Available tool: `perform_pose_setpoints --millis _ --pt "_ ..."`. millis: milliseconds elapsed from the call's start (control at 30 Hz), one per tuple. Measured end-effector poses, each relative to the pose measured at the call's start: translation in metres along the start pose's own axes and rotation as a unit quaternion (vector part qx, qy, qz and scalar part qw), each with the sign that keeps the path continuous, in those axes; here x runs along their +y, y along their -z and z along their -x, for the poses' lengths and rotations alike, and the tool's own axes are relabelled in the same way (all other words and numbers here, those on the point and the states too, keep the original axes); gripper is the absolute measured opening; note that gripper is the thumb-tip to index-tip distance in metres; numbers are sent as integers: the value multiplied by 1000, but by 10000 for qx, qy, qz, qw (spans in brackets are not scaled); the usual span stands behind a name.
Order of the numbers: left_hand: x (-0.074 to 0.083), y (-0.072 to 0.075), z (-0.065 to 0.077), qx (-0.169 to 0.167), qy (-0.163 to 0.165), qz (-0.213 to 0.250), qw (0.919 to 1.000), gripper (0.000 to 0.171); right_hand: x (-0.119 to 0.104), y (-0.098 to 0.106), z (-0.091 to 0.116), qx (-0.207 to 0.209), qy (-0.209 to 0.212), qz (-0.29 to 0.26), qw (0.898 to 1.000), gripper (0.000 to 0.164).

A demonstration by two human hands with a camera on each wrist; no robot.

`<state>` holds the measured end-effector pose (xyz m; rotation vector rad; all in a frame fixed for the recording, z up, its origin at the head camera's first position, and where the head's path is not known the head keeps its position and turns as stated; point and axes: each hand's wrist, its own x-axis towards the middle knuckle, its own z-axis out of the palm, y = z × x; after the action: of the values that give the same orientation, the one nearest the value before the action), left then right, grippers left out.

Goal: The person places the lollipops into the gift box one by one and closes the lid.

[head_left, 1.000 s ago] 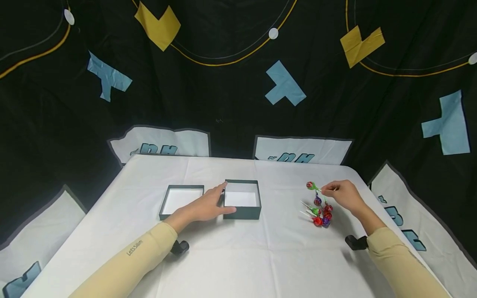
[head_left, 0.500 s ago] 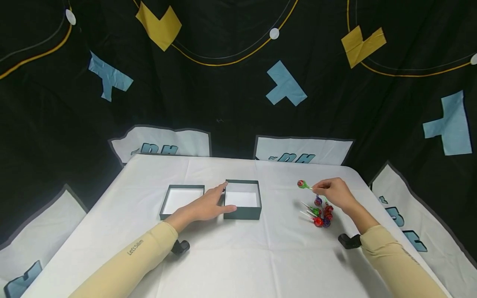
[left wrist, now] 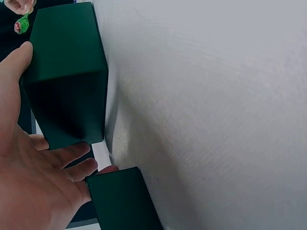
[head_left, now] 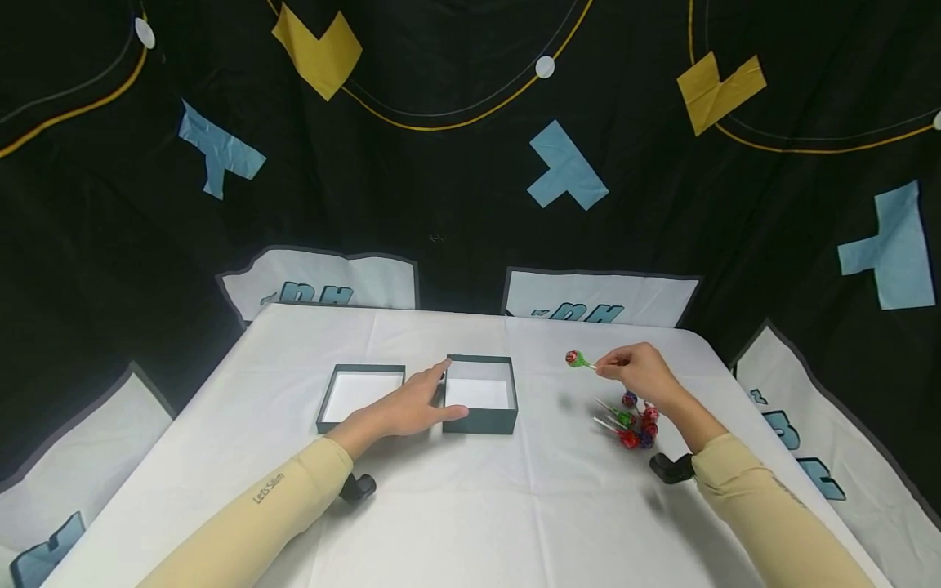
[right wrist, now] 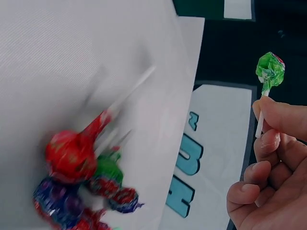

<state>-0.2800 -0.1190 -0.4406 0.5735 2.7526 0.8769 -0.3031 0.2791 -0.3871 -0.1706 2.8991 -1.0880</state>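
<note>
My right hand (head_left: 641, 374) pinches the white stick of a lollipop (right wrist: 270, 70) between thumb and fingertips. Its wrapper is green with some red, and it is held above the table, its head pointing left in the head view. Below that hand lies a small pile of wrapped lollipops (head_left: 628, 439) in red, purple and green. My left hand (head_left: 413, 405) is spread at the left side of a dark green box (head_left: 481, 421) with a white inside. The thumb touches its front rim; the other fingers lie along the left wall.
A shallow dark green box lid (head_left: 362, 394), white inside, lies left of the box, partly behind my left hand. A white cloth covers the table (head_left: 470, 506). A black printed curtain (head_left: 441, 204) hangs behind its far edge.
My right hand has carried the lollipop left and slightly up, away from the pile. The left hand and the box have stayed in place.
</note>
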Motion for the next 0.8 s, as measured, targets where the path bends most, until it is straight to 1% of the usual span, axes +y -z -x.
perform_pose_setpoints --millis 167,367,600,800 --pt "0 0 0 -11 -12 -20 10000 108 -12 -5 -4 -14 99 -88 9999 19" --pt "-1 0 0 -16 -16 -23 10000 108 -26 -12 -9 -70 116 -103 9999 16" --pt "-2 0 -1 -28 42 -40 10000 108 -41 -21 -16 -164 342 -36 9993 14" --pt "-2 0 -2 -33 12 -19 10000 109 -53 -30 -22 -237 320 -43 9992 11"
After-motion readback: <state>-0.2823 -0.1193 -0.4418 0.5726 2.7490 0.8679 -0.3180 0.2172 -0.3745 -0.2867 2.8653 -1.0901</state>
